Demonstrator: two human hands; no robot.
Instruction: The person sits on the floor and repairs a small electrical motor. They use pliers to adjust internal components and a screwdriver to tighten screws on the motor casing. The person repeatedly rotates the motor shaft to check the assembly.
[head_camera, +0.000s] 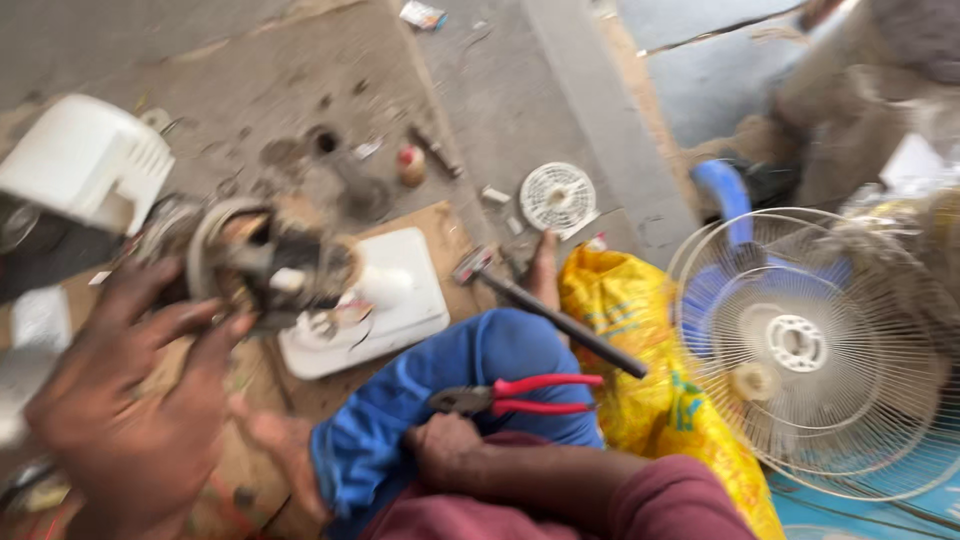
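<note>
A: Nearest the camera, the left hand (130, 420). State?

B: Blurred. Fingers spread and curled up around the underside of a fan motor (265, 265), dark and grimy, with a metal ring about it. The hand seems to grip it; how tightly, cannot tell.

A: Right hand (445, 450)?

B: Low, resting on the blue-trousered knee (450, 390), maroon sleeve behind it. Fingers curled inward. Red-handled pliers (520, 395) lie on the knee just beyond the knuckles; whether the hand touches them, cannot tell.

A: Beyond the motor?

B: White square base plate (395, 300) on a brown board, just right of the motor. A white plastic housing (85, 160) at upper left.

A: Middle ground?

B: A dark hammer (550, 310) slants across between the knee and a yellow sack (640, 380). A bare foot (543, 275) shows behind it. Right of the sack, a wire fan guard (810, 350) with blue blades behind it.

A: Farthest?

B: Small round white grille (558, 196) on the concrete floor, scattered small parts near it. Another person crouched at top right, blurred.
</note>
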